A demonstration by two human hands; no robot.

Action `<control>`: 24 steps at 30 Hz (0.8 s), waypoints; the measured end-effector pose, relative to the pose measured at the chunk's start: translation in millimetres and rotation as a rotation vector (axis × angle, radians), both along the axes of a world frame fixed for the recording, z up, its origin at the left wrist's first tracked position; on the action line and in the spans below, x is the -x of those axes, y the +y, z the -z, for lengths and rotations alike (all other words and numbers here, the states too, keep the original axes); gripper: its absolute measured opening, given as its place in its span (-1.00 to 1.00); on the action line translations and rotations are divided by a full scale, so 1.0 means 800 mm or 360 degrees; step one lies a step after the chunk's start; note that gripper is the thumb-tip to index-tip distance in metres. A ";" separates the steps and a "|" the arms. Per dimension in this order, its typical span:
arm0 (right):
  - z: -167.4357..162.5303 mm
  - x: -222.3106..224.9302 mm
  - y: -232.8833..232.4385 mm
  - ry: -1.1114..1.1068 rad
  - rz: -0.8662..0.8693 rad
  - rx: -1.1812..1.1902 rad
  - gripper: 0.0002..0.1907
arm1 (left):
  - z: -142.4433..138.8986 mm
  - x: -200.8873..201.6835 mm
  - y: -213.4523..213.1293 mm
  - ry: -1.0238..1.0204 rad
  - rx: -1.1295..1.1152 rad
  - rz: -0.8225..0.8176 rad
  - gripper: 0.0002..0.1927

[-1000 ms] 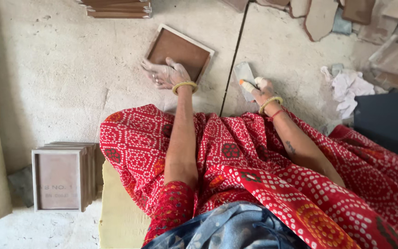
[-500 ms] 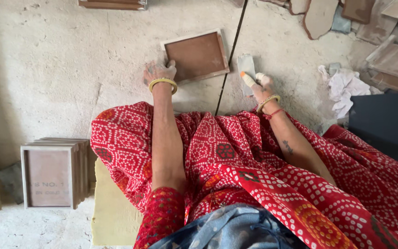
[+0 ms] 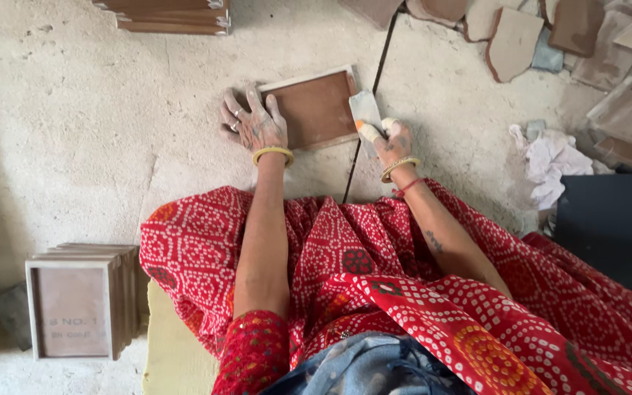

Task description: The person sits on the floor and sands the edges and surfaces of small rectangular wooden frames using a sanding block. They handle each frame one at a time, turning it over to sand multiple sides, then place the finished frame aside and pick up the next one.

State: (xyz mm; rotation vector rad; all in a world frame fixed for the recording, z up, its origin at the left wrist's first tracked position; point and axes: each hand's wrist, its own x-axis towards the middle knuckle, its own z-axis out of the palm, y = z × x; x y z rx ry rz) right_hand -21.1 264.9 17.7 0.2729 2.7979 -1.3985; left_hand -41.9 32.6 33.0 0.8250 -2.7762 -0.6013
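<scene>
Brown rectangular tile (image 3: 320,108) flat on floor, long axis tilted up-right, left hand (image 3: 254,126) fingers spread at its left edge, right hand (image 3: 389,139) fingers pinching scraper (image 3: 366,110) at its right edge

Both arms stretch forward, left hand (image 3: 254,124) flat with fingers spread, right hand (image 3: 391,140) curled in a grip.

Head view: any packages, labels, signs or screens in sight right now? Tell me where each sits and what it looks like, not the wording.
No packages, signs or screens.
Stack of tiles, lower left on the floor: rectangular, reddish-brown with pale raised borders; the front tile carries faint pressed lettering.
Tile between left hand and right hand: brown rectangle, pale rim, no marking visible.
</scene>
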 end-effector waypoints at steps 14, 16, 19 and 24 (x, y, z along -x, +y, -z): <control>-0.019 0.033 -0.012 -0.0281 0.0017 -0.0164 -0.35 | -0.007 0.001 0.003 0.0013 0.0000 -0.0012 -0.49; -0.017 0.036 -0.017 -0.0346 0.0062 -0.0077 -0.40 | -0.005 0.001 0.004 -0.0005 0.0021 -0.0014 -0.49; -0.008 0.071 -0.023 -0.0054 0.0051 -0.0254 -0.42 | -0.005 -0.001 0.005 0.0088 0.0114 0.0037 -0.49; -0.009 0.129 -0.033 0.0174 -0.0084 -0.0509 -0.51 | -0.013 -0.002 0.005 0.0105 0.0101 0.0016 -0.49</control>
